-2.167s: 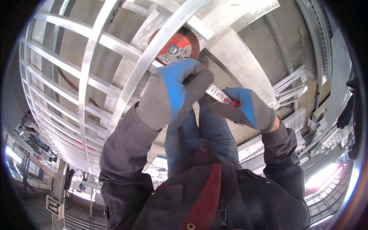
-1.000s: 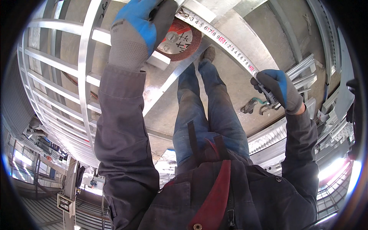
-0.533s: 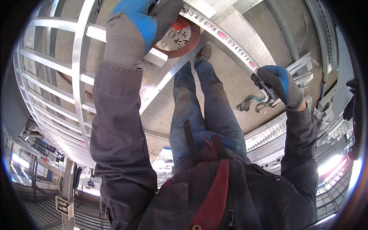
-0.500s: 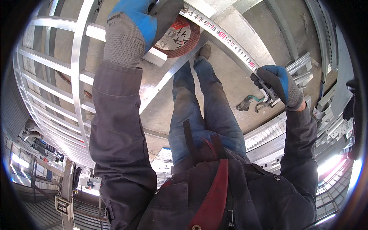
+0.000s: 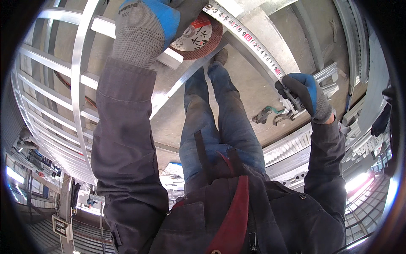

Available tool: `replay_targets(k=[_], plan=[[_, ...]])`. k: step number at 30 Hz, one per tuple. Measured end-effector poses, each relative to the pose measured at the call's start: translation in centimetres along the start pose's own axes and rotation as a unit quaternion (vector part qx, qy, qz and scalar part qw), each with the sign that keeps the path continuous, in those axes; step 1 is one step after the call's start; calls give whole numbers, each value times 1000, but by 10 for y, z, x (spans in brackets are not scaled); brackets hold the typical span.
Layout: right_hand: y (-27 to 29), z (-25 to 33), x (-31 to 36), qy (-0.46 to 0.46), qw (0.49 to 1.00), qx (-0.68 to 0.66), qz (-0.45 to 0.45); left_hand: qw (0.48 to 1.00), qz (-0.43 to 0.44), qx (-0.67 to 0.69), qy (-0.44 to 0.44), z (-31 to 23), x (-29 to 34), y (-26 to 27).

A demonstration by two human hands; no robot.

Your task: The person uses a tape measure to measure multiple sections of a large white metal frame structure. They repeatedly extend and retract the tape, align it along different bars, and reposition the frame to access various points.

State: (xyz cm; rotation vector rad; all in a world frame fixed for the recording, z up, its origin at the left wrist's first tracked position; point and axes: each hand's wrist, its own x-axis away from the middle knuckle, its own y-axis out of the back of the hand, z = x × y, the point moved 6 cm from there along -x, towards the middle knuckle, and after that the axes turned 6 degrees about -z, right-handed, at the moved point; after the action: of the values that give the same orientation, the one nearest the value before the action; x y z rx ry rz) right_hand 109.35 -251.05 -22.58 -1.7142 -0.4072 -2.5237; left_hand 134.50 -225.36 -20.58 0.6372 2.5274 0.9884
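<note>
A tape measure's white blade (image 5: 247,38) stretches diagonally along a pale metal piece (image 5: 279,38). My right hand (image 5: 308,95), in a grey and blue glove, is closed around the tape's case at the lower right end. My left hand (image 5: 154,27), gloved the same way, is closed by the blade's starting end at the top; its fingertips are partly cut off by the picture's edge. Just beside and below that hand lies a red-brown abrasive disc (image 5: 213,40) with a whitish label. Under the disc a square metal tube (image 5: 170,58) juts out.
A ladder-like frame of aluminium bars (image 5: 80,46) stands on the left. A dark tool with a green part (image 5: 265,114) lies on the floor (image 5: 241,106) near my right hand. Metal profiles (image 5: 327,80) are stacked at the right, and corrugated lengths (image 5: 287,146) lie below.
The view has shifted slightly, so the frame and my legs appear a little further left. Both hands keep their places along the stretched tape.
</note>
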Motion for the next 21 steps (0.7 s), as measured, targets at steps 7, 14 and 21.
replay_targets(k=[7,14,21], plan=[[3,-9,0,32,999,-34,14,999,-11,51,-5,-1,0,2],[-18,-23,26,37,988,-150,8,994,60,31,82,0,-5,8],[-32,39,7,147,958,-240,-50,998,41,-3,56,-8,-5,13]])
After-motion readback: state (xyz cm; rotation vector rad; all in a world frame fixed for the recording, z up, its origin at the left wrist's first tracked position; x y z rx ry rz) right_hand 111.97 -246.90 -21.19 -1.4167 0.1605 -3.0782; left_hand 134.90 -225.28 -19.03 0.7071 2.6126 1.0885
